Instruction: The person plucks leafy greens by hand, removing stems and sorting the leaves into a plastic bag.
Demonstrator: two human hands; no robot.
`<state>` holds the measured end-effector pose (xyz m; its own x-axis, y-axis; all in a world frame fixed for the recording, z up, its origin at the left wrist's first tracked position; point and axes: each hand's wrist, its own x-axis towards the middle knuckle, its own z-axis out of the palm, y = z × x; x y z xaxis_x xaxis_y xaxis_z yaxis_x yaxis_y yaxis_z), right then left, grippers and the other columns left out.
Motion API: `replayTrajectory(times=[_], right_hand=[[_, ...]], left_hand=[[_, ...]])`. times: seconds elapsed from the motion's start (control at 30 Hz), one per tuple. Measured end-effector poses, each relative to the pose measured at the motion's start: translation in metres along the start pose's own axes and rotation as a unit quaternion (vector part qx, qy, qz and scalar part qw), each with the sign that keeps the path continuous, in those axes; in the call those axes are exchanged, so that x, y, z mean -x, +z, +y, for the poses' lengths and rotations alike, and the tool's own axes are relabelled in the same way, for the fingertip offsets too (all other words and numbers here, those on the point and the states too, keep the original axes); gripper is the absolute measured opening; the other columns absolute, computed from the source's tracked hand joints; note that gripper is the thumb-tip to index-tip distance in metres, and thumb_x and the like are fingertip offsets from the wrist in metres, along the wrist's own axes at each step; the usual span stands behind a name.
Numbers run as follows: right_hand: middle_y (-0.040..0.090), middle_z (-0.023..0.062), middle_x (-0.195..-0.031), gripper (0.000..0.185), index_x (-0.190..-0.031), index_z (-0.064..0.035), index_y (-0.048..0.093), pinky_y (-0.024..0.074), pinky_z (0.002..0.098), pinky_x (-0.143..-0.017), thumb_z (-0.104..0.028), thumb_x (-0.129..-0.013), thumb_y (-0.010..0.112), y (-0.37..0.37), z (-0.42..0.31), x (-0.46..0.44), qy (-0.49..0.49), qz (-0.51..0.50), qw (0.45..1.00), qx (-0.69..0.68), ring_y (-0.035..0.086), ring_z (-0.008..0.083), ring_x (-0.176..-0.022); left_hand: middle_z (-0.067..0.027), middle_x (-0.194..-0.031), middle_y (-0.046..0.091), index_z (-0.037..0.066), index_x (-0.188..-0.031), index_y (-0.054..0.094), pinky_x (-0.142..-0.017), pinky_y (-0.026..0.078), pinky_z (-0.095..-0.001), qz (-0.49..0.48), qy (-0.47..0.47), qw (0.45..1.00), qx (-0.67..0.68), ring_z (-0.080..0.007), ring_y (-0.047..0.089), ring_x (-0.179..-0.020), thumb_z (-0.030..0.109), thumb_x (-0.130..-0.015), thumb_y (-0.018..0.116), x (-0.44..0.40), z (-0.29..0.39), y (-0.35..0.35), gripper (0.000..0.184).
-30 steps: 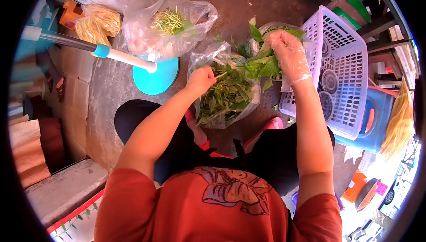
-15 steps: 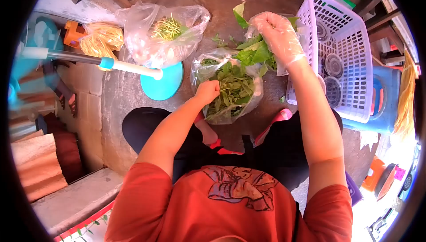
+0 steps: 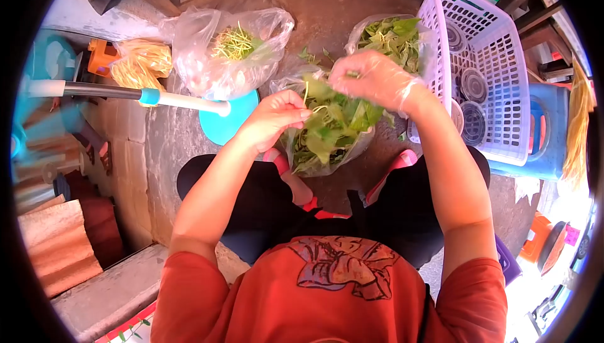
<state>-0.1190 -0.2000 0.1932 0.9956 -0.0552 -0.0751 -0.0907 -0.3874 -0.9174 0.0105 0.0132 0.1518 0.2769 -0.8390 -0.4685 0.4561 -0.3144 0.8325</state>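
Note:
My left hand is bare and closed, with thumb and fingertips pinching the pale stem of a leafy green sprig. To its right, my right hand wears a clear plastic glove. Its fingers are curled over green leaves, slightly smeared by motion, and partly hide what they grip. Below both hands, an open clear plastic bag holds loose leaves. Another clear bag of leafy greens stands behind my right hand. Farther left, a clear bag contains a bunch of thin cut stems.
A white plastic basket with round lids inside stands at the right, beside a blue container. On the left, a pole reaches to a turquoise disc. A bundle of yellow strips lies beyond it.
My right hand has come left and down from the right-hand greens bag, uncovering it. My left hand has lifted from the near bag and now pinches a stem. Leaves now hang between the hands.

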Motion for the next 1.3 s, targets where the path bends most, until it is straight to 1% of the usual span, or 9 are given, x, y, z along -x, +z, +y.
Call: replayTrajectory(times=[0.07, 0.17, 0.47, 0.6, 0.7, 1.0, 1.2, 1.23, 1.3], right_hand=[[0.063, 0.0044, -0.083, 0.012, -0.088, -0.0029, 0.063, 0.0450, 0.0261, -0.076, -0.011, -0.081, 0.060, 0.006, 0.001, 0.000, -0.017, 0.028, 0.997, 0.063, 0.056, 0.0100, -0.080], [0.063, 0.0052, -0.084, 0.017, -0.092, -0.0013, 0.063, 0.0448, 0.0269, -0.077, -0.015, -0.082, 0.060, 0.010, 0.001, -0.001, 0.005, 0.040, 0.999, 0.035, 0.056, 0.0109, -0.082], [0.063, 0.0085, -0.088, 0.027, -0.096, 0.0013, 0.062, 0.0446, 0.0284, -0.077, -0.021, -0.080, 0.064, 0.045, -0.001, -0.015, 0.047, 0.007, 0.995, -0.089, 0.057, 0.0134, -0.084], [0.061, 0.0163, -0.090, 0.025, -0.092, -0.0020, 0.064, 0.0447, 0.0365, -0.077, -0.023, -0.078, 0.065, 0.049, -0.003, -0.014, -0.090, 0.087, 0.982, 0.141, 0.058, 0.0309, -0.083], [0.060, 0.0178, -0.088, 0.032, -0.092, -0.0040, 0.064, 0.0444, 0.0404, -0.077, -0.033, -0.078, 0.063, 0.051, -0.006, -0.015, -0.082, 0.075, 0.985, 0.133, 0.055, 0.0362, -0.086], [0.060, 0.0181, -0.084, 0.041, -0.087, 0.0000, 0.064, 0.0441, 0.0401, -0.074, -0.040, -0.079, 0.061, 0.057, -0.007, -0.010, -0.093, 0.112, 0.980, 0.137, 0.056, 0.0348, -0.083], [0.057, 0.0164, -0.072, 0.041, -0.080, 0.0027, 0.063, 0.0433, 0.0334, -0.068, -0.038, -0.077, 0.064, 0.055, -0.012, -0.012, 0.099, 0.146, 0.980, -0.091, 0.056, 0.0233, -0.072], [0.053, 0.0025, -0.068, 0.031, -0.082, 0.0014, 0.061, 0.0400, 0.0270, -0.061, -0.029, -0.080, 0.065, 0.057, -0.005, -0.010, 0.114, 0.097, 0.985, -0.086, 0.045, 0.0085, -0.067], [0.051, 0.0009, -0.068, 0.027, -0.080, 0.0010, 0.060, 0.0395, 0.0263, -0.059, -0.025, -0.079, 0.065, 0.068, 0.002, -0.009, 0.080, 0.097, 0.988, -0.088, 0.044, 0.0073, -0.066]], left_hand=[[-0.0033, -0.083, 0.060, 0.004, -0.088, 0.053, -0.070, 0.046, -0.0233, -0.019, 0.019, 0.999, 0.020, -0.0106, 0.058, -0.077, 0.000, -0.076, 0.063, 0.003, -0.004, -0.007, 0.016], [-0.0011, -0.083, 0.059, 0.004, -0.089, 0.054, -0.072, 0.046, -0.0231, 0.108, 0.054, 0.991, 0.053, -0.0091, 0.057, -0.080, -0.005, -0.073, 0.063, 0.014, 0.007, 0.015, 0.020], [-0.0002, -0.078, 0.058, 0.004, -0.082, 0.052, -0.062, 0.043, -0.0201, 0.078, 0.138, 0.986, -0.056, -0.0052, 0.053, -0.070, 0.000, -0.081, 0.059, 0.008, 0.011, 0.005, 0.009], [0.0001, -0.077, 0.057, 0.003, -0.081, 0.051, -0.061, 0.043, -0.0192, 0.086, 0.136, 0.985, -0.057, -0.0050, 0.053, -0.070, -0.005, -0.081, 0.056, 0.006, 0.008, 0.003, 0.009], [0.0007, -0.075, 0.057, 0.003, -0.081, 0.051, -0.060, 0.042, -0.0188, 0.105, 0.155, 0.976, -0.109, -0.0044, 0.053, -0.069, -0.009, -0.079, 0.053, 0.006, 0.006, 0.004, 0.012], [0.0020, -0.071, 0.055, 0.002, -0.078, 0.052, -0.057, 0.038, -0.0179, 0.146, 0.179, 0.961, -0.151, -0.0029, 0.049, -0.066, -0.008, -0.075, 0.058, 0.006, 0.008, 0.011, 0.012], [-0.0010, -0.067, 0.055, 0.000, -0.074, 0.053, -0.056, 0.041, -0.0227, 0.265, 0.255, 0.881, -0.296, -0.0069, 0.050, -0.061, -0.004, -0.072, 0.062, 0.008, 0.015, 0.025, 0.010], [-0.0010, -0.067, 0.055, 0.000, -0.074, 0.053, -0.056, 0.041, -0.0228, 0.269, 0.263, 0.873, -0.310, -0.0070, 0.050, -0.061, -0.004, -0.072, 0.062, 0.008, 0.014, 0.026, 0.010], [-0.0007, -0.066, 0.055, 0.000, -0.074, 0.053, -0.056, 0.041, -0.0225, 0.266, 0.271, 0.868, -0.318, -0.0068, 0.050, -0.061, -0.004, -0.072, 0.063, 0.008, 0.013, 0.027, 0.011]])
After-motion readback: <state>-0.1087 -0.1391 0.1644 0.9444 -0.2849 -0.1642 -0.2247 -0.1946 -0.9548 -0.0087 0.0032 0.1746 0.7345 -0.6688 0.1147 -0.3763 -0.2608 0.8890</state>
